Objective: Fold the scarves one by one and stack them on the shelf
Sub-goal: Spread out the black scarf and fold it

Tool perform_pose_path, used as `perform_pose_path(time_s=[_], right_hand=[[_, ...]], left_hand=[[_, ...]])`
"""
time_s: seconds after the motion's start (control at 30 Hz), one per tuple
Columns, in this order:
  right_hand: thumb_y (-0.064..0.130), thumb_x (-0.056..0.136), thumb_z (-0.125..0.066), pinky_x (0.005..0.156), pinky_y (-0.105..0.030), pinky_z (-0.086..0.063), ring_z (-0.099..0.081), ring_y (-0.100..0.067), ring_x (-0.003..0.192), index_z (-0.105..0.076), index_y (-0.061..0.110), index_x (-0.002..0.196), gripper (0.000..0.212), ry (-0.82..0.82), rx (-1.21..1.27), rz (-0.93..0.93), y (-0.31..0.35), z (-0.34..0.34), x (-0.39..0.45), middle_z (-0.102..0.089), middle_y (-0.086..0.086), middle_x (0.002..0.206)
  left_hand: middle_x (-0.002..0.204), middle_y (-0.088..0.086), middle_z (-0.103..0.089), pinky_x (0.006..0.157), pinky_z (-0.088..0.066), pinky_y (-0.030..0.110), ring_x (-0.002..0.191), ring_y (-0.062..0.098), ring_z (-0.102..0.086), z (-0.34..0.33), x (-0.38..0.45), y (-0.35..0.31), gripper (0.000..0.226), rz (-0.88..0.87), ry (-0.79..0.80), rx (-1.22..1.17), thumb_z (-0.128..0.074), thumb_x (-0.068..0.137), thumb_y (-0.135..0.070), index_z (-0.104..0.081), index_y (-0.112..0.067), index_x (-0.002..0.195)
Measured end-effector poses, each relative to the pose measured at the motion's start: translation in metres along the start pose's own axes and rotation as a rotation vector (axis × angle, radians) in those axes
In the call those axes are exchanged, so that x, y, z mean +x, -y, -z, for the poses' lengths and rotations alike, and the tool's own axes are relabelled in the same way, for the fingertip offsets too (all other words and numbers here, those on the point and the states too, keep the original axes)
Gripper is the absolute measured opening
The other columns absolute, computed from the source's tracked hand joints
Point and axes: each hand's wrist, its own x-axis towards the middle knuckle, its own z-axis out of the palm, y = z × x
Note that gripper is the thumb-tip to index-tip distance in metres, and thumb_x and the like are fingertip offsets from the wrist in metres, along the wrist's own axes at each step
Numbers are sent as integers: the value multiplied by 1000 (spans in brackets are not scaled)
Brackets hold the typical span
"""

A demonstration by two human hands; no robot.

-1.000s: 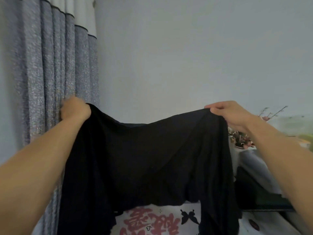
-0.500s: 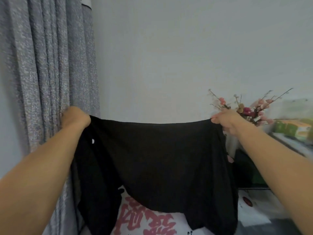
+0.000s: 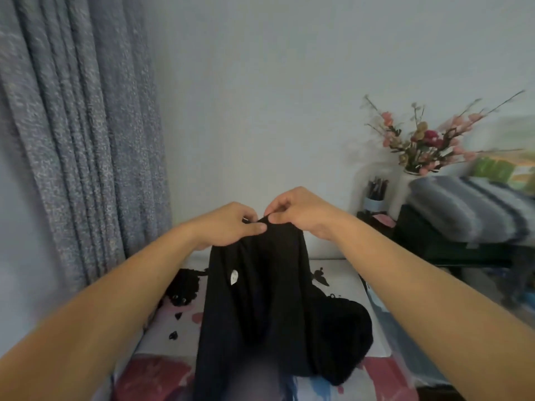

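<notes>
Both hands have swung inward from wide apart and now meet. Left hand (image 3: pixel 228 224) and right hand (image 3: pixel 301 212) touch at the fingertips, each pinching the top edge of the black scarf (image 3: pixel 257 308), which hangs doubled below them over a patterned bed (image 3: pixel 162 337). Flowers (image 3: pixel 425 143) stand well right of the right hand.

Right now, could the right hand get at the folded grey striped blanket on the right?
Probably not yet: the right hand pinches the black scarf together with the left hand. Nothing visibly blocks the way to the grey striped blanket.
</notes>
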Motion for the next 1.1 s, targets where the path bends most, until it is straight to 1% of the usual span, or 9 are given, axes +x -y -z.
perform_pose_path(time_s=[0.07, 0.17, 0.33, 0.47, 0.63, 0.77, 0.87, 0.97, 1.1], right_hand=[[10, 88, -73, 77, -20, -47, -64, -8, 88, -77, 19, 91, 11, 14, 18, -7, -6, -6, -4, -74, 1, 92], [8, 87, -74, 78, -18, -45, -65, -8, 86, -77, 17, 90, 11, -12, 55, 4, -7, -12, -6, -75, 0, 92], [8, 87, -73, 71, -14, -48, -62, -7, 79, -73, 14, 95, 10, -58, 78, 31, -8, -6, -16, -73, -6, 96], [6, 87, -71, 73, -19, -49, -62, -12, 82, -68, 16, 104, 20, -72, 37, 49, -22, 0, -25, -69, -8, 101], [1, 91, -62, 86, -30, -51, -71, -20, 86, -69, 15, 104, 20, 64, 119, 19, -63, 9, -47, -71, -1, 83], [4, 88, -62, 87, -35, -56, -70, -21, 88, -69, 21, 96, 20, -155, 179, 57, -71, 15, -45, -71, -3, 87], [23, 90, -68, 76, -25, -57, -68, -19, 87, -60, 26, 110, 22, -132, 183, 124, -57, 5, -42, -67, 4, 99], [24, 92, -68, 77, -20, -46, -60, -10, 89, -54, 25, 124, 35, -229, -14, 172, -52, -5, -35, -60, 8, 101], [17, 93, -61, 64, -19, -42, -59, -14, 80, -60, 24, 92, 8, -335, -106, 138, -56, 16, -28, -63, 7, 85]], left_hand=[[76, -13, -64, 71, -44, 25, 70, 6, -57, -6, -4, -1, 20, -24, 65, 5, -62, 98, -41, -67, -28, 83], [73, -16, -68, 66, -43, 21, 62, -3, -57, -15, -6, -9, 13, -60, -20, 7, -61, 98, -32, -72, -29, 93], [51, -7, -48, 52, -33, 27, 46, 7, -43, -17, -5, -25, 33, 64, -148, -23, -64, 95, -27, -65, -10, 67], [65, -2, -64, 58, -41, 30, 68, 17, -61, -7, -2, -43, 28, 109, -297, 230, -59, 91, -25, -66, -18, 65], [78, -2, -68, 80, -53, 38, 84, 24, -65, 31, -1, -55, 25, 33, -443, 182, -50, 87, -33, -67, -19, 76], [84, -7, -72, 85, -53, 34, 88, 19, -67, 64, -1, -75, 22, -10, -472, 176, -54, 91, -35, -74, -29, 81], [106, -9, -76, 95, -52, 31, 101, 14, -67, 78, 2, -98, 22, -33, -492, 215, -58, 97, -29, -79, -29, 107], [108, -11, -76, 97, -50, 27, 103, 9, -67, 88, 2, -120, 23, -57, -516, 211, -59, 97, -27, -77, -32, 110], [115, -17, -71, 92, -39, 10, 110, 0, -61, 99, -6, -134, 24, -52, -576, 107, -60, 98, -24, -76, -29, 116]])
